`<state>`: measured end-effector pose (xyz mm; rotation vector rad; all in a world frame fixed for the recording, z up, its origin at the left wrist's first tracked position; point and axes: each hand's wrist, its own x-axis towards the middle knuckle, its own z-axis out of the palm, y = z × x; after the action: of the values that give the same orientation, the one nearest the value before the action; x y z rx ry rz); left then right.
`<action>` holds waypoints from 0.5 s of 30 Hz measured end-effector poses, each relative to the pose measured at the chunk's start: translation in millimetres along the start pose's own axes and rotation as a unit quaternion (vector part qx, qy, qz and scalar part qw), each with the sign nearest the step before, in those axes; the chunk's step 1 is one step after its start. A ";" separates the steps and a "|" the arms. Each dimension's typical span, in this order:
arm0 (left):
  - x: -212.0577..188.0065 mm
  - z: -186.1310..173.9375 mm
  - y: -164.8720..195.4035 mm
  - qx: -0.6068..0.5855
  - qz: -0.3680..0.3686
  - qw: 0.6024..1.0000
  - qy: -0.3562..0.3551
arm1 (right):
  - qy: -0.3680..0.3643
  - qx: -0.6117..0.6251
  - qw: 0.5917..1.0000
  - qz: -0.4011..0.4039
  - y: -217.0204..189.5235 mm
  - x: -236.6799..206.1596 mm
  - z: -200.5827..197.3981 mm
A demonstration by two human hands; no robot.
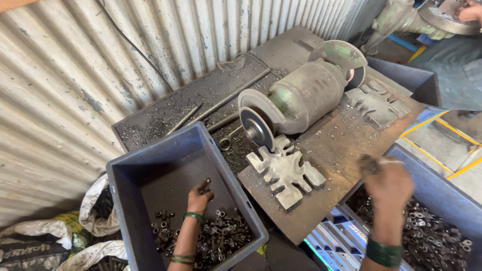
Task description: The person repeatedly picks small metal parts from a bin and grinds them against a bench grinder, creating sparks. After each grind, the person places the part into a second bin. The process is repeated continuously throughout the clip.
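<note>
The right hand [387, 181] is hovering nearest the lens, blurred, clenching a small dark metal piece [370, 163] at its fingertips, a green bangle [384, 252] on the wrist; below and beside it a blue crate [436, 193] is holding many small metal parts [432, 236]. The left hand [200, 195] is reaching into another blue bin [150, 170], pinching a small part [206, 184] above the heap of parts [221, 236]. Between the hands, beyond the fingers, a double-wheel bench grinder [301, 95] is sitting on a rusty steel plate [336, 145]
</note>
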<state>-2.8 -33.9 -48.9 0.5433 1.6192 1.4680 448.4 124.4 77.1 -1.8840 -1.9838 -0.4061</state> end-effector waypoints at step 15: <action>-97.6 58.1 64.8 0.355 0.588 0.719 -0.105 | -0.315 0.595 0.703 -0.231 -167.4 -90.9 16.3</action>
<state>82.2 -63.6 45.9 2.4371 1.6268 1.3692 283.5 40.4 28.9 -0.6505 -2.1364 1.3058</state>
